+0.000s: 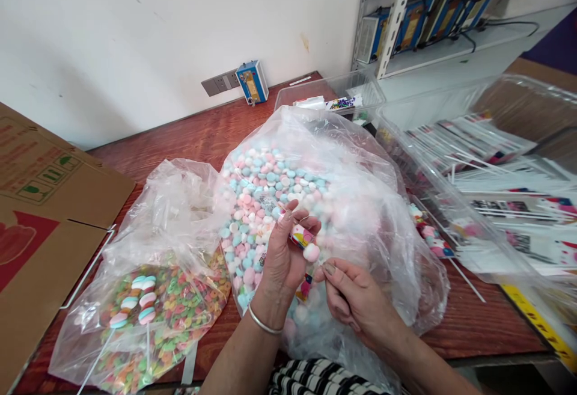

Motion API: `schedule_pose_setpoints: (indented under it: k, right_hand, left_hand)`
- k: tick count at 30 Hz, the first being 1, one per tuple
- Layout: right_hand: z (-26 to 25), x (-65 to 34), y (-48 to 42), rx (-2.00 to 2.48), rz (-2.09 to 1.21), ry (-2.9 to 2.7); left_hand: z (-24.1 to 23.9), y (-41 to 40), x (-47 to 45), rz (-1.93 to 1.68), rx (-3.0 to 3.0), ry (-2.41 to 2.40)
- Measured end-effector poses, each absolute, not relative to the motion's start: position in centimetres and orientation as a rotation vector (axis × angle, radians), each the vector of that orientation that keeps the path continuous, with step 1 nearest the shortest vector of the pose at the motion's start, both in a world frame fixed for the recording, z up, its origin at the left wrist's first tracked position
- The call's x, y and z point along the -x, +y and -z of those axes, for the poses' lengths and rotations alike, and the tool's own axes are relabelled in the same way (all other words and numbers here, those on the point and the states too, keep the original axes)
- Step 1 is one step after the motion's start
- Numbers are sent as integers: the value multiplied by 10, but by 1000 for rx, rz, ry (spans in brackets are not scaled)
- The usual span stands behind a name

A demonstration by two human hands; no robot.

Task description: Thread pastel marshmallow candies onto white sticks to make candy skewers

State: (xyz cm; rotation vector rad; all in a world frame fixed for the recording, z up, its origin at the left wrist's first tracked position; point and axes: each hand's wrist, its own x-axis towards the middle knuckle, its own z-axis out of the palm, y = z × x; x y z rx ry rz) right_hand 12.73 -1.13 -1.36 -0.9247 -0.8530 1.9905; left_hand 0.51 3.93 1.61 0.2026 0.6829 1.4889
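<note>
My left hand (285,251), with a bangle at the wrist, is curled around a small colourful printed wrapper (301,235). A round pink-and-white marshmallow (311,253) shows at the wrapper's lower end. Just to the right, my right hand (354,293) is closed in a pinch close to that marshmallow; what its fingertips hold is too small to tell. Beneath both hands spreads a large clear bag of pink, blue and white marshmallows (256,184). Another piece of colourful printed packaging (305,287) lies below my left hand.
Two candy skewers (147,299) lie on a bag of ring gummies (189,299) at left, beside a cardboard box (54,202). Clear bins (433,202) with wrapped sticks stand right. A blue device (252,83) sits by the wall; a metal shelf (392,22) is behind.
</note>
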Motion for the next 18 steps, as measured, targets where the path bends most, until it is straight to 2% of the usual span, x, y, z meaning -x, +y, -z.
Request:
schedule_pose_setpoints:
  k: [5,7,9,12,14,16,18]
  right_hand:
    - [20,-136,-11,1209,-870,-1693]
    - [19,-138,-12,1174,-685,-1785]
    - [16,-138,-12,1161,-915,-1687]
    - [8,-137,-8,1113,-1677,-1154]
    - [4,-136,-5,995,-2051,-762]
    - [2,-136,-3,887,-2212,-553]
    - [2,-135,-2,863,-2201,-527]
  left_hand:
    - [-19,41,-6,-1486,-186,713]
    - [-19,40,-7,-1479,-191,718]
    - [-17,39,-8,-1469,-201,689]
    - [-14,38,-7,-1438,-217,601]
    - [-11,37,-7,-1421,-227,547]
    - [-10,36,-8,-1401,-223,518]
    - [-10,36,-9,-1390,-211,528]
